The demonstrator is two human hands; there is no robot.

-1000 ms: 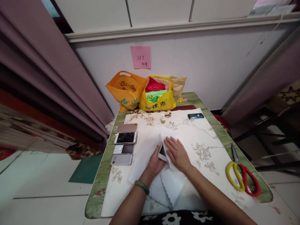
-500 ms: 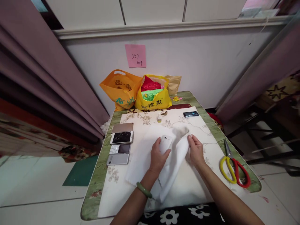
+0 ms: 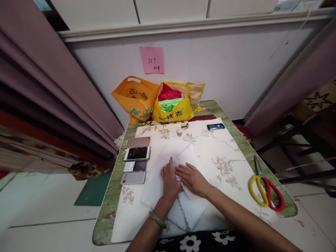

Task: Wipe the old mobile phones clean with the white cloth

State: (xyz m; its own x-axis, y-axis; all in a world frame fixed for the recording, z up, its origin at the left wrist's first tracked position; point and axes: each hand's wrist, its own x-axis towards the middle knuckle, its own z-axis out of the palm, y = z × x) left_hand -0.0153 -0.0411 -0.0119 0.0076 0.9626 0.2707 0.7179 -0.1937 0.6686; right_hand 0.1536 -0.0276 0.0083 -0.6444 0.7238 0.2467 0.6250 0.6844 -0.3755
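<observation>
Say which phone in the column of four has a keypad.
The white keypad phone, third from the far end, has small keys; the gold phone, white-rimmed phone and silver phone show none.

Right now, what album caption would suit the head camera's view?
Left hand and right hand meet on white cloth, between lined-up phones and scissors.

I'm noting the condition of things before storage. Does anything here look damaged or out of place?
Yes. The white phone, second from the far end of the row on the left, has pale jagged lines across its dark screen, which look like cracks. A small pinkish scrap also lies on the floor.
</observation>
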